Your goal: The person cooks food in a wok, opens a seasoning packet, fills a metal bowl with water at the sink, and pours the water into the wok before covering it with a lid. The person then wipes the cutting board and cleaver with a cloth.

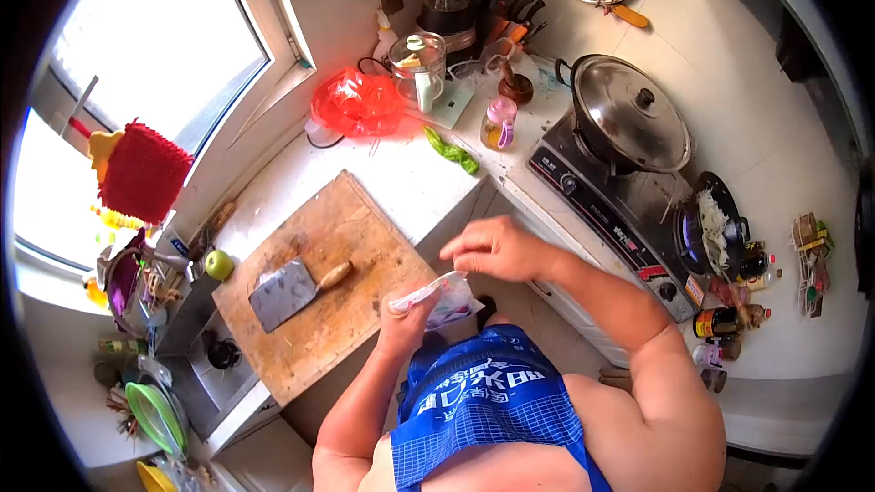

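Note:
My left hand (406,321) is closed round the side of a small white plastic packet (448,305) with coloured print. The packet hangs in front of the blue apron (478,387), just off the near edge of the chopping board. My right hand (499,251) is at the packet's upper corner with its fingers bent, and the corner appears pinched there. What is inside the packet does not show. On the wooden chopping board (365,228) lies a cleaver (284,293), its wooden handle pointing right.
Green peppers (450,149) and a red plastic bag (357,102) lie on the counter behind the board. A green apple (219,264) sits left of it, by the sink (205,374). To the right are a lidded wok (633,114) on the gas stove (611,228) and a pan (715,228) holding white shreds.

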Demonstrator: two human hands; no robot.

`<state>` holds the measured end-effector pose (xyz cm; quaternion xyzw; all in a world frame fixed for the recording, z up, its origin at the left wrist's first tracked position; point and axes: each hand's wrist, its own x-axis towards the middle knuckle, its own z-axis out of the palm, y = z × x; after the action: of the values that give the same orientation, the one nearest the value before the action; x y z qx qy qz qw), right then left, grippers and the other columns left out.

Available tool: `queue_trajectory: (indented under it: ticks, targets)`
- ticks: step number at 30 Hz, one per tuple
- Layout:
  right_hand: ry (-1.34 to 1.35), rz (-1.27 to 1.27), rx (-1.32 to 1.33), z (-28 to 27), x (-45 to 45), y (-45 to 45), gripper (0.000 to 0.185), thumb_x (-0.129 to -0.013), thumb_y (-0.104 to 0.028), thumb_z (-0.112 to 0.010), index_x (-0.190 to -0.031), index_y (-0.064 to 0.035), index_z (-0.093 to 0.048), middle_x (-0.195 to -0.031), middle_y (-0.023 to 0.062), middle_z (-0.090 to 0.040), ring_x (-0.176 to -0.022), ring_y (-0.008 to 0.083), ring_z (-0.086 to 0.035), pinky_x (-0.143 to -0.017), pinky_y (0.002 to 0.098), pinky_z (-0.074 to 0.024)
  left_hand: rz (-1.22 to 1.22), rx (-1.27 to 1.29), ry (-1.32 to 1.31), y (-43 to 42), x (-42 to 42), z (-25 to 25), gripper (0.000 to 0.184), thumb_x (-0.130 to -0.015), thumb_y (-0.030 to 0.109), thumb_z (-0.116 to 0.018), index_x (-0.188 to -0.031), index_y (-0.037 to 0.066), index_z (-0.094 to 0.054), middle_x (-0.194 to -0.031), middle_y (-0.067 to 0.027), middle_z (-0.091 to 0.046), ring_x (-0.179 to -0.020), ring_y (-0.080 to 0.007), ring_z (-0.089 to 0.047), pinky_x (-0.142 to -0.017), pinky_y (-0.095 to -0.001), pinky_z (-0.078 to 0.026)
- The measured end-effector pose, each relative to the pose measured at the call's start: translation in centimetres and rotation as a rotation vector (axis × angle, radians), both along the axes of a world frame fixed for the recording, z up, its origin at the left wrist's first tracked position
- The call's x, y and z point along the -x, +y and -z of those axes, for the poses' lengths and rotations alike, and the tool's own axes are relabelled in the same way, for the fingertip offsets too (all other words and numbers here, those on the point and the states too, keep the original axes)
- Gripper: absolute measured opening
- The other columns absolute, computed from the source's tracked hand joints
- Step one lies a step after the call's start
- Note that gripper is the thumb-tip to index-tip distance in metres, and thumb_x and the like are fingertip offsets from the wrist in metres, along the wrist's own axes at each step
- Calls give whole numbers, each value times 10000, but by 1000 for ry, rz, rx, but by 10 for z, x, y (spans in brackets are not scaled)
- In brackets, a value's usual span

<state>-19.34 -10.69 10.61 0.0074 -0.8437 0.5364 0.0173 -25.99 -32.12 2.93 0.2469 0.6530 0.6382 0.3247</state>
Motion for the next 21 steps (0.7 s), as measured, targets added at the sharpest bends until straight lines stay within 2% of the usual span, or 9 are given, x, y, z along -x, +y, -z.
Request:
queue_trajectory:
  ticks: [3,4,5,7,8,12,14,16,21]
  targets:
    - [65,106,-321,0,49,87,260,-787,-193,-667,-1009,-58,-657,-877,113,-651,-817,189,-620,-759,307,-485,-69,-8,2,10,14,12,119,-839,97,-615,-890,-2,-657,-818,-46,-645,-759,-106,-576,-692,-252,-456]
    - [-109,168,-324,-10,68,121,303,-788,-229,-662,-1040,-62,-644,-880,122,-649,-807,200,-621,-751,319,-490,-78,-5,-7,13,17,15,119,-839,97,-615,-890,-2,-657,-818,-46,-645,-759,-106,-576,-692,-252,-456]
    - [113,143,-583,9,91,175,361,-760,-263,-678,-1060,-66,-635,-866,130,-652,-793,214,-626,-735,330,-496,-138,-2,-27,16,20,16,114,-836,94,-618,-887,0,-658,-815,-44,-644,-752,-104,-571,-687,-248,-452]
    - [-135,262,-578,-4,126,255,364,-734,-233,-680,-1049,-58,-625,-879,112,-642,-793,187,-610,-709,305,-484,-244,-9,-91,28,29,15,100,-833,89,-625,-874,4,-660,-802,-33,-638,-735,-92,-556,-672,-238,-440]
    - [-114,348,-645,-8,139,290,415,-719,-256,-692,-1084,-74,-616,-865,112,-641,-789,195,-609,-711,317,-484,-258,-6,-93,35,33,15,100,-833,89,-625,-874,4,-660,-802,-33,-638,-735,-92,-556,-672,-238,-440]
    - [-216,380,-1094,-11,193,418,483,-701,-216,-704,-1141,-66,-573,-1072,180,-592,-1032,345,-543,-879,419,-444,-399,79,-82,61,48,21,90,-831,83,-632,-857,3,-664,-785,-26,-634,-716,-85,-548,-667,-233,-433]
    - [-449,445,-1214,-11,212,452,521,-731,-191,-707,-1217,-139,-524,-1233,173,-489,-1090,358,-502,-906,419,-440,-448,135,-45,75,53,15,87,-826,78,-636,-861,4,-667,-785,-23,-634,-713,-85,-547,-665,-233,-434]
    - [-540,444,-1373,-15,226,456,516,-731,-136,-720,-1210,-142,-528,-1233,157,-495,-1099,350,-501,-899,413,-449,-496,149,-50,85,55,16,89,-825,76,-637,-865,3,-668,-787,-24,-636,-713,-85,-549,-664,-233,-435]
    - [-684,256,-1345,20,257,508,526,-690,-59,-745,-1167,-152,-545,-1161,132,-555,-1074,318,-529,-867,411,-466,-574,166,-68,102,59,8,96,-827,73,-633,-877,-1,-668,-789,-28,-639,-714,-89,-555,-658,-235,-439]
